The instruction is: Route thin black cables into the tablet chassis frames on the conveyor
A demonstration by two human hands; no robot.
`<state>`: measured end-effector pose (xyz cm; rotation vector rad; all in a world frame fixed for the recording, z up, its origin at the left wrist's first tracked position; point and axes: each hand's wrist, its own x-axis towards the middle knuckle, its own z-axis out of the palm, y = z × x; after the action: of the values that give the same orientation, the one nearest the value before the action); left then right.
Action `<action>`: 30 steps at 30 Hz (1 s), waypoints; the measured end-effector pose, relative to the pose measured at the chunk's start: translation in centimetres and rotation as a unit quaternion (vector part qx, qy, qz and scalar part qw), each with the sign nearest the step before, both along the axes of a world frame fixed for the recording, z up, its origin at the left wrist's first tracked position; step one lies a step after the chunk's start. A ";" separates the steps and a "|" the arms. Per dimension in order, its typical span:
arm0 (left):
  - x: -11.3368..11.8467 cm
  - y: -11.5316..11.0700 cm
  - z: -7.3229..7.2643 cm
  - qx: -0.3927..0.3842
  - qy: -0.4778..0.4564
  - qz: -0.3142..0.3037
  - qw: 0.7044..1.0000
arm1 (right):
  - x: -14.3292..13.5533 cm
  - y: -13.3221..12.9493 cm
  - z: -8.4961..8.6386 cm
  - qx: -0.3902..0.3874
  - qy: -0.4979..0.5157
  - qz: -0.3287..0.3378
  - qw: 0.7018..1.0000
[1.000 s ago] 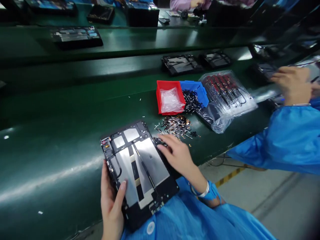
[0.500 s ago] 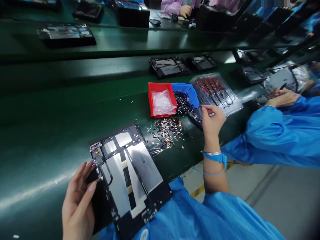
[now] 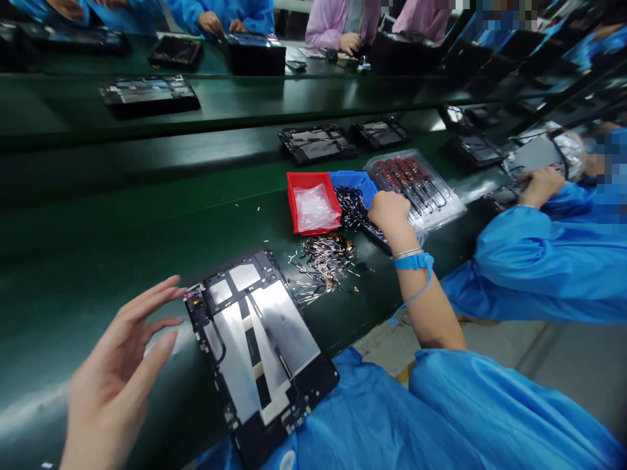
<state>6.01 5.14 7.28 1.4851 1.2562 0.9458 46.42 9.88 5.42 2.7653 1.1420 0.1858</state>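
An opened tablet-like device (image 3: 289,320) lies tilted at the front edge of the green bench, its inner parts showing. My left hand (image 3: 122,372) is beside its upper left corner, fingers apart, with nothing in it. My right hand (image 3: 392,215) is at the blue bin (image 3: 362,186) of black cables, palm down; its fingertips are hidden, so what they hold cannot be made out. Left of that bin is a red bin (image 3: 313,202) with clear plastic bags. Below the bins lies a loose pile of small cables (image 3: 326,261).
A clear tray (image 3: 421,189) of red and black cables lies behind my right hand. More devices (image 3: 318,142) rest farther back. At the right, a co-worker's hand (image 3: 541,186) is on a device, blue sleeve near my right arm. People sit across the bench.
My right hand has moved left and turned palm down over the blue bin. My left hand has shifted left, its fingers spread. The view has shifted, showing more people across the bench.
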 end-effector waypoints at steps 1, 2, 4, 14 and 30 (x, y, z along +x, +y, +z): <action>0.2 0.3 0.2 0.008 0.013 -0.007 1.000 | 0.0 0.0 0.1 -0.002 -0.005 -0.002 1.000; 0.5 0.7 0.4 0.013 0.023 -0.027 0.999 | 0.1 -0.1 0.3 -0.003 -0.009 -0.005 1.000; 1.0 1.6 0.3 0.032 0.032 -0.084 0.995 | 0.1 -0.4 0.7 -0.008 -0.015 -0.010 1.000; 4.7 4.3 -0.2 0.083 0.010 -0.232 0.969 | -0.8 -2.1 3.6 0.025 -0.048 -0.032 0.998; 4.3 4.6 -1.3 0.065 0.012 -0.260 0.963 | -2.0 -2.6 2.1 0.216 0.064 -0.024 0.974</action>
<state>10.29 9.70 6.03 1.8142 0.7628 0.6647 44.43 7.24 7.56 3.2240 1.1823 0.2865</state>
